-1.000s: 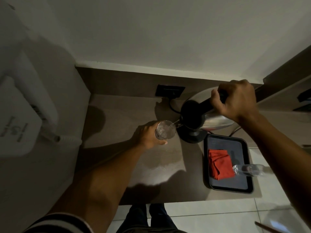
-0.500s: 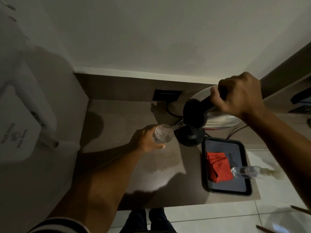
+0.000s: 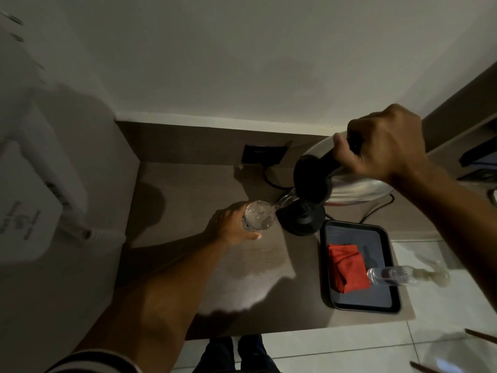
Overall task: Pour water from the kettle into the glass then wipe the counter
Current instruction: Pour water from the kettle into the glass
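My right hand (image 3: 382, 142) grips the black handle of a steel kettle (image 3: 349, 188), which is lifted off its base and tilted left. A stream of water runs from its spout into a clear glass (image 3: 258, 215). My left hand (image 3: 228, 224) wraps around the glass, which stands on the brown counter (image 3: 188, 189). A folded red cloth (image 3: 347, 267) lies in a black tray (image 3: 376, 238) at the right.
The kettle's round black base (image 3: 301, 218) sits just right of the glass, its cord running to a wall socket (image 3: 263, 154). A clear bottle (image 3: 390, 275) lies on the tray's right side. A white appliance (image 3: 29, 200) hangs at the left wall.
The kettle has tipped further and risen a little, and the stream into the glass is thicker. My left hand stays on the glass.
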